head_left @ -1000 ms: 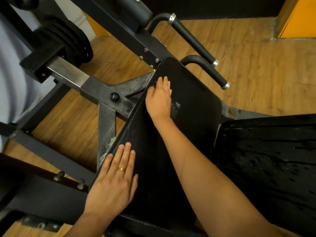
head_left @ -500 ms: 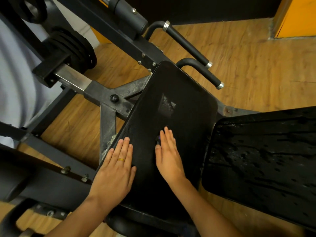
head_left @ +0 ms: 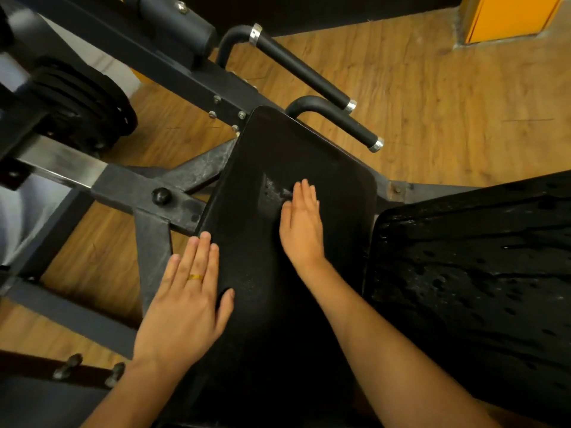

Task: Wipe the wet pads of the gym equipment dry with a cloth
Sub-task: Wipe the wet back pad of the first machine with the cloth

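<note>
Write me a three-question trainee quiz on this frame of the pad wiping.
1. True or false: the left hand is clenched in a fist.
2. Which pad is plainly beaded with water? A: the narrow pad under the right hand. B: the wide pad on the right.
3. How many chrome-tipped handles stand beyond the narrow pad?
Key: 1 false, it lies flat; 2 B; 3 two.
</note>
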`<action>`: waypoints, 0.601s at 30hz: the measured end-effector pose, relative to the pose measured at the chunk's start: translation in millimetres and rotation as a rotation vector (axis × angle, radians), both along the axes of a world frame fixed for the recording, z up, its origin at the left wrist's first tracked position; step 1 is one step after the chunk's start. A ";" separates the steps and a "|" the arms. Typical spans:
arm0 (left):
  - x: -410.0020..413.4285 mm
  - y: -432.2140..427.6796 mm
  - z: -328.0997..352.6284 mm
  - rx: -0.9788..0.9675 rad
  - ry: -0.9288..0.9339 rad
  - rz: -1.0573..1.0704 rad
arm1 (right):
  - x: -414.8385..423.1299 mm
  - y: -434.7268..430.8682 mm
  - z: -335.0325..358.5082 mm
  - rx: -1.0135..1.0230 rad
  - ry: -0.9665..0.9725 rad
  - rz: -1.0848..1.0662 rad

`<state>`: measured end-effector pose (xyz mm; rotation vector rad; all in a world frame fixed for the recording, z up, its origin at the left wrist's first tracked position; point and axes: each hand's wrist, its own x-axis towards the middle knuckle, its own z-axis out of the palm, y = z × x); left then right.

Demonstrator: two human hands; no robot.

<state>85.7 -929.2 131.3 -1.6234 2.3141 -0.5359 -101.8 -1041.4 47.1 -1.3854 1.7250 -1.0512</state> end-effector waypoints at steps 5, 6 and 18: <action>0.3 -0.2 0.3 -0.001 -0.013 -0.013 | -5.8 -28.1 6.9 0.046 -0.053 -0.040; 0.1 0.1 0.2 0.003 -0.013 -0.014 | -2.4 -17.9 7.8 0.042 -0.051 -0.046; 1.0 -0.5 0.6 -0.003 -0.013 -0.021 | 28.0 83.0 -9.8 0.013 -0.015 0.043</action>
